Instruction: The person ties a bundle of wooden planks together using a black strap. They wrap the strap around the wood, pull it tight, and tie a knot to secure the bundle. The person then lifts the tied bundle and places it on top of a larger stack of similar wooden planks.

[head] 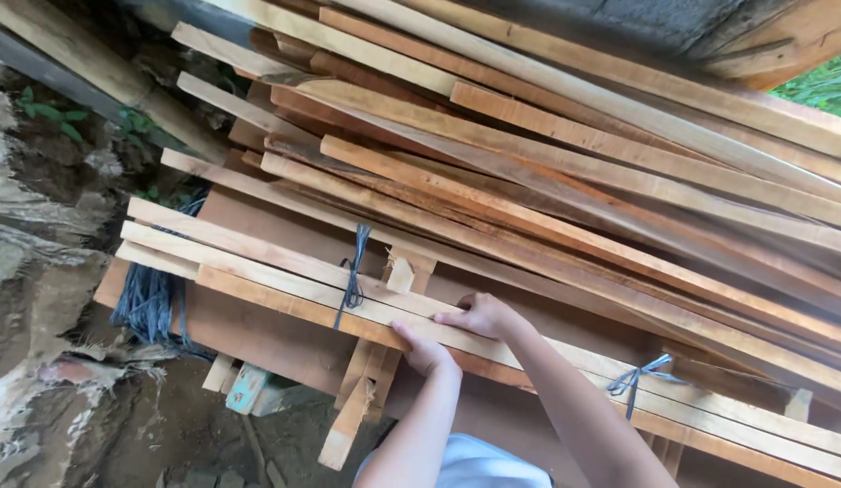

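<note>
A bundle of long pale wooden slats (258, 258) lies across the front of a big timber stack, tied with blue-grey string (352, 271) near the middle and again with string (639, 375) further right. My left hand (425, 348) grips the bundle's near edge from below, fingers curled onto the slats. Just beyond it, my right hand (479, 316) presses on top of the same slats, fingers bent over them. Both hands are a little to the right of the middle tie.
Behind the bundle rises a large stack of long boards (574, 172). A wide brown board (258, 334) lies under the bundle on short wooden props (357, 407). A hank of blue-grey string (149, 303) hangs at the left. Dirt ground and rubble (50, 389) lie lower left.
</note>
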